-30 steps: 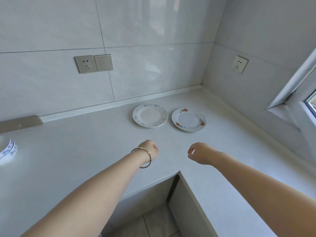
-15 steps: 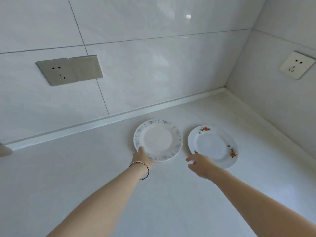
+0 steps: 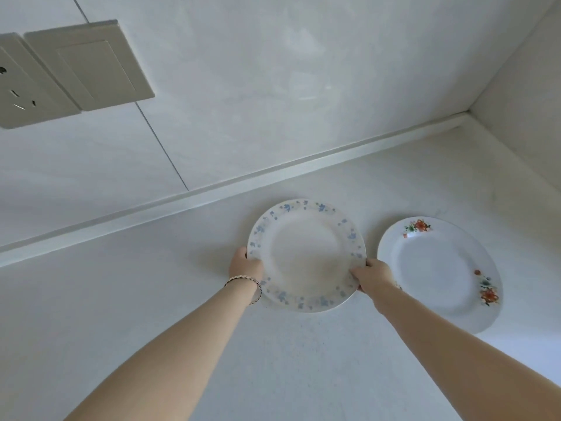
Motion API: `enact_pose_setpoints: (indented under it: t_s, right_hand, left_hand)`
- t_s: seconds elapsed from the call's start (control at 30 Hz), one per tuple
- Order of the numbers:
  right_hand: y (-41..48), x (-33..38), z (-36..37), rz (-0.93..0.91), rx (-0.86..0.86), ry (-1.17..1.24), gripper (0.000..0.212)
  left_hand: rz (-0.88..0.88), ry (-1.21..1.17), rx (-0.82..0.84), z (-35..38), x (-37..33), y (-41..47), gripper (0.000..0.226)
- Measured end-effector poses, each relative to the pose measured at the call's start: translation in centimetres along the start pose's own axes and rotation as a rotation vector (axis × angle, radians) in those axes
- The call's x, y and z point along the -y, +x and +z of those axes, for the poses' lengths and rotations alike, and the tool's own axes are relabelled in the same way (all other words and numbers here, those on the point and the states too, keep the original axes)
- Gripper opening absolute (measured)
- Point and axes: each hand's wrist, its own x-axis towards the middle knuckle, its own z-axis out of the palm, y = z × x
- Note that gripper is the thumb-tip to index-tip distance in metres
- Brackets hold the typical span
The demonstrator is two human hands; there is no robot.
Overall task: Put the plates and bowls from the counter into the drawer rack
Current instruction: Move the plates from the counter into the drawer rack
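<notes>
Holding the blue plate [image 3: 306, 253] by its two sides, the left hand [image 3: 246, 266] and right hand [image 3: 372, 276] curl their fingers [image 3: 355, 272] shut on its rim, beside the red plate [image 3: 437, 268] on the surface [image 3: 121, 299].

Two hands gripping the blue-flowered plate [image 3: 306, 253] at opposite edges: left hand [image 3: 245, 267] on its left rim, right hand [image 3: 372, 276] on its right rim, thumbs over the top. Thin bracelet [image 3: 244, 281] on the left wrist. Just right of it, apart, the red-flowered plate [image 3: 437, 271] flat on the white counter [image 3: 151, 299]. Far left on the tiled wall [image 3: 273, 86], a socket [image 3: 18, 95] beside a switch [image 3: 88, 65].
</notes>
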Motion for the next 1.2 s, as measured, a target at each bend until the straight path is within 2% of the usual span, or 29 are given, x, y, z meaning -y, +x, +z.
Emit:
enact_pose_setpoints:
  t_s: [0.13, 0.3, 0.47, 0.67, 0.77, 0.87, 0.97, 1.2]
  right_hand:
    - [-0.2, -0.4, -0.1, -0.045, -0.019, 0.000, 0.027]
    - [-2.1, -2.6, -1.6, -0.085, -0.036, -0.001, 0.021]
    - [-5.9, -5.1, -5.2, -0.175, -0.020, 0.000, 0.012]
    - [-12.1, -9.5, -9.9, -0.294, 0.014, -0.013, 0.016]
    - [-16.1, -12.6, -11.9, -0.350, 0.050, -0.030, 0.014]
    - [-20.6, -15.6, -13.6, -0.393, 0.104, -0.056, 0.022]
    - [-24.7, -17.8, -14.1, -0.450, 0.185, -0.096, 0.024]
    - [-34.4, -22.5, -8.6, -0.497, 0.387, -0.164, 0.016]
  left_hand:
    - [0.031, 0.069, 0.020, -0.4, -0.1, -0.4, 0.030]
    - [0.077, 0.111, 0.075, -1.6, 1.2, -3.7, 0.020]
    - [0.070, 0.054, 0.103, -2.6, 2.6, -9.6, 0.023]
    - [0.094, -0.044, 0.052, -2.7, 5.6, -19.5, 0.028]
    - [0.107, -0.135, 0.004, -3.3, 8.5, -25.9, 0.021]
    - [0.078, -0.224, -0.036, -4.5, 12.2, -32.7, 0.026]
    - [0.039, -0.307, -0.049, -6.3, 16.1, -38.5, 0.017]
    - [-0.092, -0.434, -0.158, -13.4, 25.6, -46.7, 0.030]
